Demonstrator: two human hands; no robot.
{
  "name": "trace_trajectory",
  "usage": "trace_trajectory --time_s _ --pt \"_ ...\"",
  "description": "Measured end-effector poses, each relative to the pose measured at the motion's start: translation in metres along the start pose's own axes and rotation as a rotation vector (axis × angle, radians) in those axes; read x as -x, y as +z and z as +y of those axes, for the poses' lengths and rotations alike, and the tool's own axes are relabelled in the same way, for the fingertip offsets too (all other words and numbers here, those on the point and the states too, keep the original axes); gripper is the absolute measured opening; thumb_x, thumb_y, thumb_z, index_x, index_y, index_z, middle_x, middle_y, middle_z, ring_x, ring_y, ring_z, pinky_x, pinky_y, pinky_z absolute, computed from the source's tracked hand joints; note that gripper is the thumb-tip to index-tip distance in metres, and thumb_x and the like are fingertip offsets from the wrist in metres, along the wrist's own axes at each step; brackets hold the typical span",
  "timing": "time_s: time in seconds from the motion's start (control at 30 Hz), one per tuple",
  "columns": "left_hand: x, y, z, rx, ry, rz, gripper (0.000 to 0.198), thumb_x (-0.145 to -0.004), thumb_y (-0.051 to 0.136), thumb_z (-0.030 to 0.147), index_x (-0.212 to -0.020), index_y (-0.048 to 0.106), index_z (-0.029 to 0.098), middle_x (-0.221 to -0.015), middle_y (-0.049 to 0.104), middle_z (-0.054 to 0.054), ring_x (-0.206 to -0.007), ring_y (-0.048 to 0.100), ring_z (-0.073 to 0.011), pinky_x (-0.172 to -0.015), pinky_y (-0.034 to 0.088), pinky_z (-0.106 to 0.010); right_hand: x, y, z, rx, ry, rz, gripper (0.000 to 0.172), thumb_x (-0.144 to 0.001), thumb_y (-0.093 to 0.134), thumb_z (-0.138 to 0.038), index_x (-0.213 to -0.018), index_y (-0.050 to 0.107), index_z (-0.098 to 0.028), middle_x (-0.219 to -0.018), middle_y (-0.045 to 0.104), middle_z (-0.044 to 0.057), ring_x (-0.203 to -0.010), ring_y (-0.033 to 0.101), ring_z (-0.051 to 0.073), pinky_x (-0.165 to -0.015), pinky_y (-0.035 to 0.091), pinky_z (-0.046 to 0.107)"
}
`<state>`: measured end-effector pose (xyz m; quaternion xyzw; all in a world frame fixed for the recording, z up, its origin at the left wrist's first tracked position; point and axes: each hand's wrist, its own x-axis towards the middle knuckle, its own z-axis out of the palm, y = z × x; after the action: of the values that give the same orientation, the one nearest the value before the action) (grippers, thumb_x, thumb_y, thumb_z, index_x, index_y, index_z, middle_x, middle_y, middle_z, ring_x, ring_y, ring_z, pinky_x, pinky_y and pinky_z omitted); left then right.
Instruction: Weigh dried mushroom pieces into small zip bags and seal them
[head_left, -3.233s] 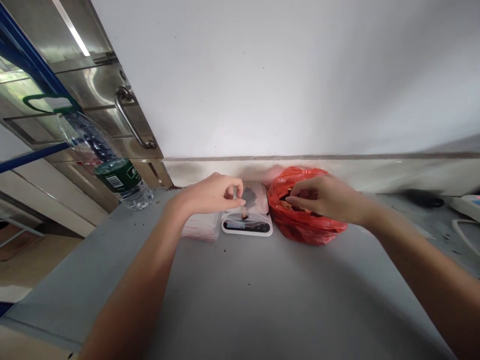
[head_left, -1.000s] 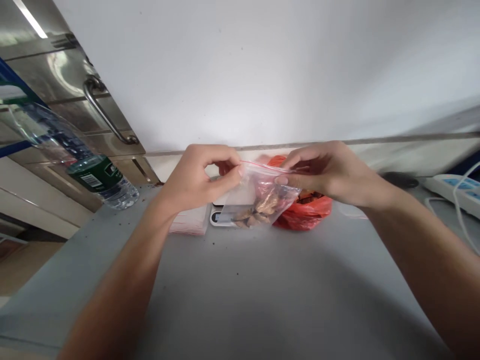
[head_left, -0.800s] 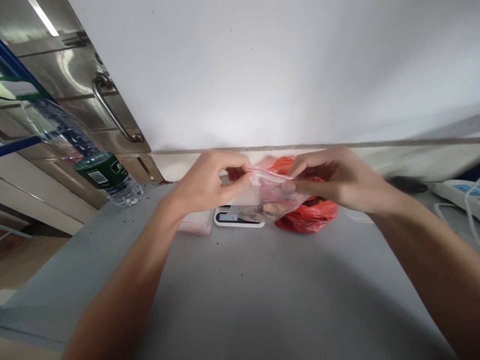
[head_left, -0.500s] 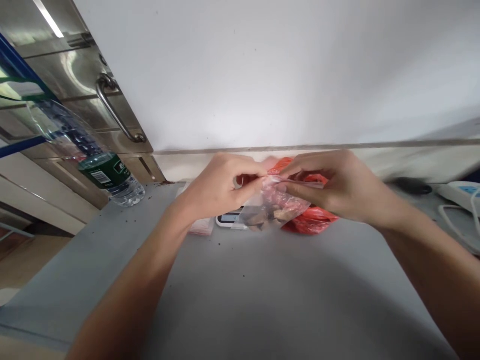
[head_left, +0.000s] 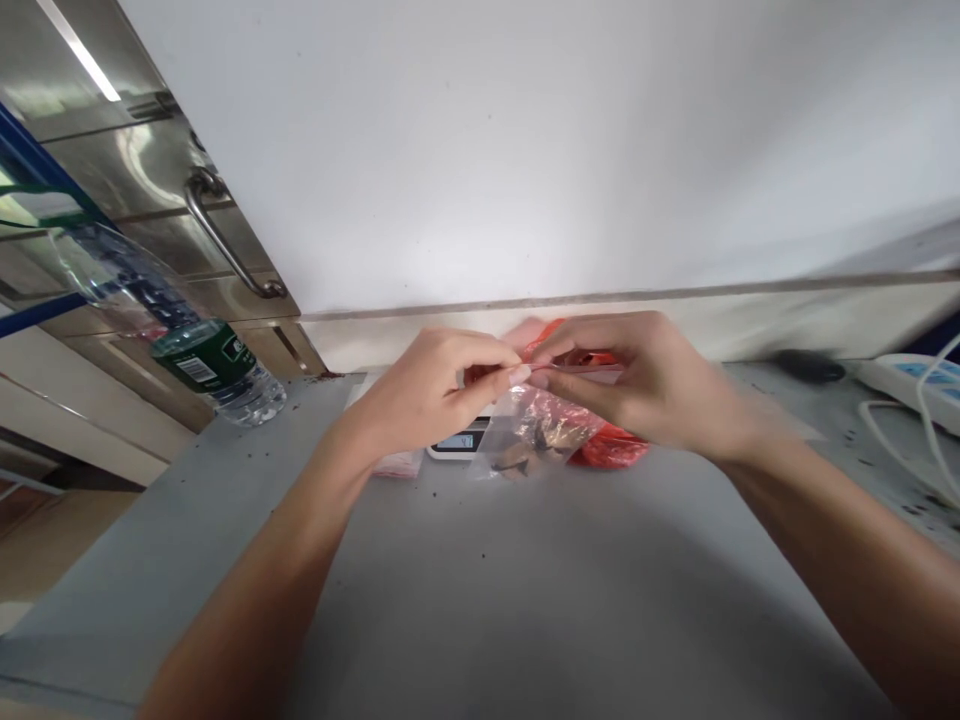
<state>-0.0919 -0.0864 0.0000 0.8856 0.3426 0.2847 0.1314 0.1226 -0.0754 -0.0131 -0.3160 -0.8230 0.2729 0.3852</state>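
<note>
A clear zip bag (head_left: 536,440) with brownish dried pieces in its lower part hangs from my fingers, over the grey table. My left hand (head_left: 442,390) pinches its top edge between thumb and forefinger. Right beside it, my right hand (head_left: 630,385) pinches the same edge, the two sets of fingertips almost meeting. Behind the bag lies a crumpled red plastic bag (head_left: 615,447), partly covered by my right hand. A digital scale (head_left: 454,443) with a lit display stands behind the zip bag, mostly hidden; its reading is too small to tell.
A large water bottle (head_left: 217,365) with a green label stands at the left. Thin plastic packets (head_left: 397,464) lie left of the scale. At the right are a black object (head_left: 810,366), a white device (head_left: 911,385) and a white cable (head_left: 892,440). A white wall (head_left: 480,150) rises behind the table.
My right hand has shifted slightly left along the bag's top edge, closer to my left fingertips. The view has moved a little; both hands keep their pinch.
</note>
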Motion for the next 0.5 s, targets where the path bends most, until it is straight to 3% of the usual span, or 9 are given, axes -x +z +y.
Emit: trace_trajectory --time_s 0.3,0.5 --pt "-0.003 0.001 -0.006 -0.148 0.161 0.049 0.032 -0.098 0.049 0.015 -0.067 0.049 0.02 -0.061 0.049 0.004 -0.056 0.042 -0.0118 -0.057 0.035 -0.026 -0.002 -0.003 0.006 0.041 -0.015 -0.007 0.019 -0.087 0.065 -0.041 -0.082 0.073 -0.025 -0.089 0.079 0.005 -0.081 0.072 0.024 -0.075 0.057 0.038" --pt "0.001 -0.013 -0.009 -0.251 0.136 0.089 0.028 -0.099 0.05 0.019 -0.071 0.056 0.019 -0.068 0.056 0.001 -0.061 0.05 -0.013 -0.06 0.039 -0.026 -0.004 -0.016 0.018 0.094 -0.07 0.008 0.015 -0.088 0.061 -0.035 -0.083 0.07 -0.024 -0.087 0.077 0.006 -0.075 0.069 0.023 -0.073 0.057 0.039"
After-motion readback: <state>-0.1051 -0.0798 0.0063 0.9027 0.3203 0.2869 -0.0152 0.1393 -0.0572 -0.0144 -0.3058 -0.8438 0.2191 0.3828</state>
